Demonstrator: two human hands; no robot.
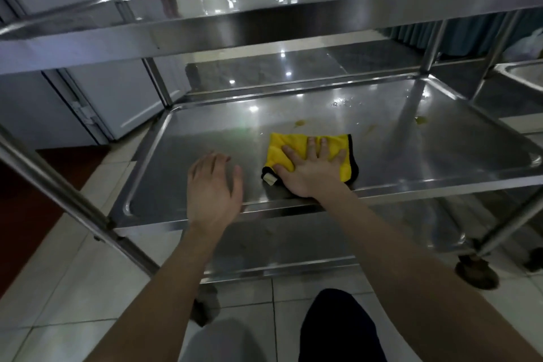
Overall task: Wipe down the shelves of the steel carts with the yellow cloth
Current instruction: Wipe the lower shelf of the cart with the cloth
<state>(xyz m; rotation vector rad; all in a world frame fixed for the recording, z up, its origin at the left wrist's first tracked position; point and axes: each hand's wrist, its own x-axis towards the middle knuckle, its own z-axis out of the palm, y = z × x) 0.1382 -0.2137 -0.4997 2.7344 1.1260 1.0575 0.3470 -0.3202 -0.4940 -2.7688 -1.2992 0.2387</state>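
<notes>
Forearms point(164, 288): both bare, rising from the bottom edge of the view towards the cart.
Right hand point(311, 169): laid flat with fingers spread, palm pressing down on the yellow cloth; nothing is pinched or curled round.
Left hand point(213, 185): holds nothing, fingers loosely spread over the front left part of the same shelf; it is blurred, so whether it touches the steel is hard to say.
Yellow cloth point(280, 145): folded, lying on the middle shelf near its front edge, under the right hand; black edging shows along its right side and a small white tag point(270, 179) sticks out beside the thumb.
Middle shelf point(411, 141): a steel tray with a raised rim and rounded corners, shiny with reflected lights.
Yellowish stains point(300, 123): several small spots on the shelf just beyond the cloth and off towards the right.
Top shelf point(264, 17): steel, crossing the upper part of the view above both hands.
Bottom shelf point(293, 244): steel, below the front rim of the middle shelf.
Caster point(477, 273): dark wheel under the right front leg.
Knee point(340, 326): in dark cloth, low in the view between the forearms.
Floor point(73, 288): pale tiles, with a dark red strip at the left.
Second cart point(523, 73): a steel tray edge at the far right.
</notes>
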